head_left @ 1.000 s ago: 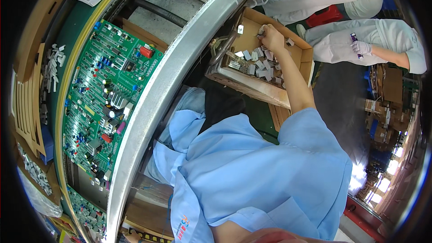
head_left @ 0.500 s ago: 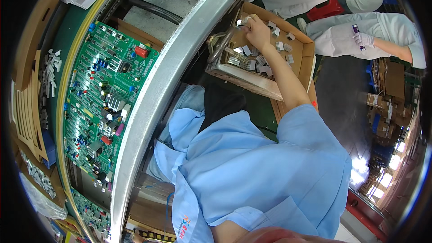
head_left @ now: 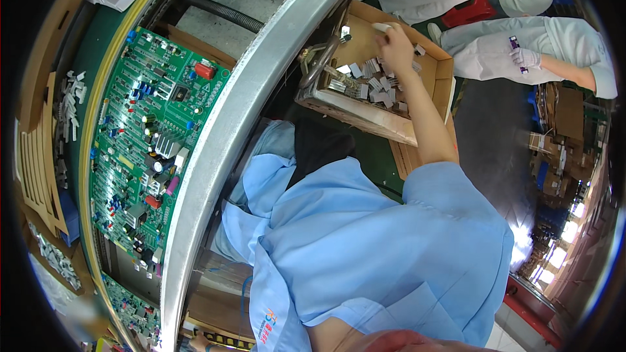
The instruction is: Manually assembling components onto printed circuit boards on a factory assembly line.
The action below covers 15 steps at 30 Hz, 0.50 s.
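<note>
My right hand is over a cardboard box, its arm reaching up from the blue sleeve. A pale tip, which looks like a finger cover, stands out from the other fingers, and I make out nothing held between them. Below and around the hand lie several small silver finned heat sinks. Another small part lies apart in the box's far left corner. My left hand cannot be made out. A small hand with a blue wristband shows at the lower edge; whose it is, I cannot tell.
Left of the metal rail lies a green circuit board full of components, with another board below. White parts and cardboard trays line the far left. A person in pale clothing sits beyond the box, gloved hand holding a purple-ended piece.
My right hand has moved right, away from the box's far left corner, uncovering the small part there. A blurred pale shape has appeared at the lower left.
</note>
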Each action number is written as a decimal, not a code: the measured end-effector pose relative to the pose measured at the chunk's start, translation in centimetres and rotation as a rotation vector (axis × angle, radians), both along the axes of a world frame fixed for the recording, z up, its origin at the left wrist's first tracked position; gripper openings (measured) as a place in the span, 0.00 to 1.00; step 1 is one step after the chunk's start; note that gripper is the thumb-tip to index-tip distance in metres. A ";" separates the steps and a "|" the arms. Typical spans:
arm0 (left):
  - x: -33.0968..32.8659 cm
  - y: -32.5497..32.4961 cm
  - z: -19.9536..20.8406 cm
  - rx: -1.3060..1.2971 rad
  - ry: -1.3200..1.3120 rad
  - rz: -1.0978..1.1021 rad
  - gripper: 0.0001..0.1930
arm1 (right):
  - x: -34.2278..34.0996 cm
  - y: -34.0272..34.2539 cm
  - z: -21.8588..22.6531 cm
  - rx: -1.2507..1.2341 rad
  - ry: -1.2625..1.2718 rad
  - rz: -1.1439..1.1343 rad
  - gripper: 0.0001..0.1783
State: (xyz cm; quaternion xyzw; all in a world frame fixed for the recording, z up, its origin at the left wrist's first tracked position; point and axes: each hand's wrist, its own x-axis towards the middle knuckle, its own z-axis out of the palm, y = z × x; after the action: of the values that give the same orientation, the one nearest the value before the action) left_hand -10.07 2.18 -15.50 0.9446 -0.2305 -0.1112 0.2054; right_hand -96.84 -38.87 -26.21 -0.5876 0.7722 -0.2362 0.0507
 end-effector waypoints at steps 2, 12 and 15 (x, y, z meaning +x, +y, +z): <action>-0.6 -1.3 0.0 -0.073 0.046 -0.009 0.32 | -2.7 1.7 0.2 0.027 0.115 -0.072 0.14; -3.9 -7.6 0.5 -0.420 0.259 -0.034 0.32 | -8.0 6.3 0.5 0.409 0.045 -0.266 0.16; -5.3 -7.4 2.5 -0.539 0.272 0.006 0.32 | -6.8 5.2 -0.8 0.468 0.229 -0.205 0.18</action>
State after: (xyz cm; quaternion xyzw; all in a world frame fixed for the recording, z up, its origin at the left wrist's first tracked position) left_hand -15.37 -5.22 -13.05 0.8332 -0.2192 -0.1711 0.4779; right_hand -103.60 -33.70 -27.00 -0.5017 0.8618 0.0123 0.0734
